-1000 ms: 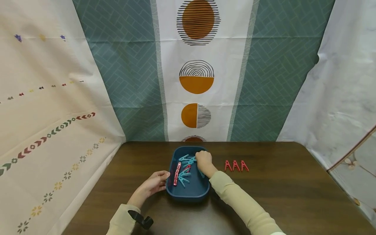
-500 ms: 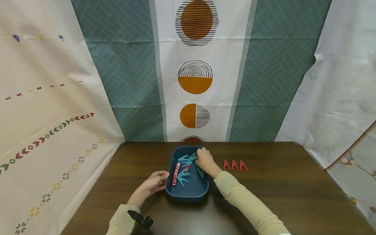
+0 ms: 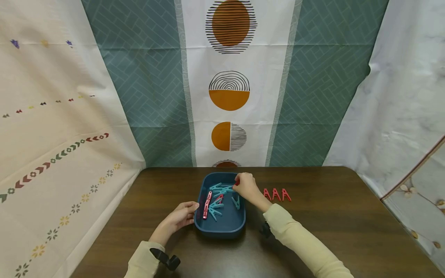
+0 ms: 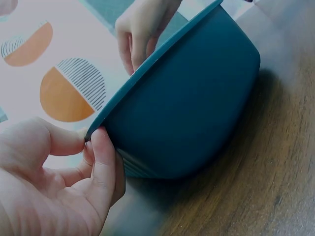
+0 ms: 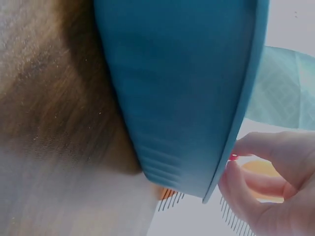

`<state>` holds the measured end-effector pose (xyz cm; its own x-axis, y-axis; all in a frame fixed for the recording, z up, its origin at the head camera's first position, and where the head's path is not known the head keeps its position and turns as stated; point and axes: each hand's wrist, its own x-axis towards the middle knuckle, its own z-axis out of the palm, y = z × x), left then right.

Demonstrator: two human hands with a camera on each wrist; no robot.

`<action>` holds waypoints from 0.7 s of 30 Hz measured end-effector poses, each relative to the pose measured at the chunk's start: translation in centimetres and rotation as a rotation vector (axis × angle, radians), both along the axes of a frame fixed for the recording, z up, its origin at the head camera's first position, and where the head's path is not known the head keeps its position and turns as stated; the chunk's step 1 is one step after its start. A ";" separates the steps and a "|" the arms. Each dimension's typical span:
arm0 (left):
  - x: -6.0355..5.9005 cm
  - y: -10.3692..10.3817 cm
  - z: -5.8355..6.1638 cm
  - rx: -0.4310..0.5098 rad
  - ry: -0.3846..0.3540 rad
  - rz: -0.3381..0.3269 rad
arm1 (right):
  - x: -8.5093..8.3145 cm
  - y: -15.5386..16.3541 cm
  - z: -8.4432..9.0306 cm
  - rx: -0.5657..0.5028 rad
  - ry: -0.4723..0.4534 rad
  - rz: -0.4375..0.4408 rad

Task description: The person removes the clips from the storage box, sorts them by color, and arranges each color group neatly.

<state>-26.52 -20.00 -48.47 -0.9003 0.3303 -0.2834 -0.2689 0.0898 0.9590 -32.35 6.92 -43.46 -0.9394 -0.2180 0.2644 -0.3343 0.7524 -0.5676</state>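
Observation:
A blue plastic bin (image 3: 222, 228) stands on the table with several light-blue clothespins (image 3: 215, 204) and red clothespins (image 3: 207, 204) inside. My left hand (image 3: 182, 217) pinches the bin's left rim between thumb and fingers, as the left wrist view confirms. Over the bin's far right rim, my right hand (image 3: 248, 187) pinches a red clothespin (image 5: 233, 157), mostly hidden by the fingers. A single light-blue clothespin (image 3: 236, 202) leans near the right inner wall. To the right of the bin, three red clothespins (image 3: 276, 194) lie in a row on the table.
The brown wooden table (image 3: 313, 231) ends at a patterned cloth backdrop (image 3: 229, 146). Pale cloths hang at the left and right sides. A black wrist strap (image 3: 165, 258) is on the left sleeve.
My right hand has risen from inside the bin toward its right rim with a red clothespin, uncovering the light-blue one by the wall. The left hand keeps its hold on the rim.

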 end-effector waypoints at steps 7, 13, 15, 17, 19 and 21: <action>-0.1 0.0 0.0 -0.002 0.003 -0.007 | 0.7 1.4 0.0 -0.084 0.041 0.082; -0.1 0.0 0.0 -0.011 0.000 -0.007 | 0.9 2.4 -0.8 -0.099 0.095 0.093; -0.1 0.0 0.0 -0.009 -0.002 -0.007 | 0.9 2.8 -1.1 -0.133 0.119 0.079; 0.0 0.0 0.0 -0.005 -0.002 -0.007 | 1.0 3.1 -1.4 -0.177 0.140 0.065; 0.0 0.0 0.0 0.001 0.002 -0.011 | 1.0 3.4 -1.6 -0.223 0.161 0.058; 0.0 0.0 0.0 0.003 0.004 -0.013 | 1.0 3.6 -1.8 -0.262 0.174 0.055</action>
<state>-26.53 -19.97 -48.49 -0.8971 0.3431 -0.2784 -0.2635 0.0902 0.9604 -31.36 10.57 -45.30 -0.8640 -0.1701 0.4738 -0.4792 0.5660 -0.6708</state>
